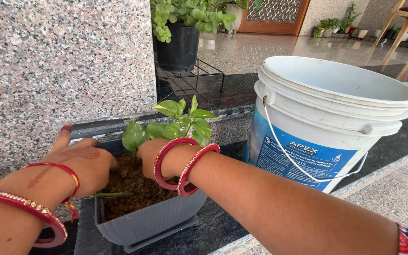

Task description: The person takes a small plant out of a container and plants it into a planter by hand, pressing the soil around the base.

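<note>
A grey ribbed rectangular planter (152, 222) holds brown soil (133, 186) and a small green leafy plant (175, 123). My left hand (81, 163) lies on the soil at the planter's left side, one finger stretched toward the wall. My right hand (149, 156) is bent down into the soil at the base of the plant, its fingers hidden behind the wrist. Both wrists wear red bangles.
A white plastic bucket (336, 118) with a blue label and wire handle stands right of the planter. A speckled granite pillar (62, 61) rises behind. A black pot with a green plant (178, 42) sits on a wire stand. Polished floor and chair legs lie beyond.
</note>
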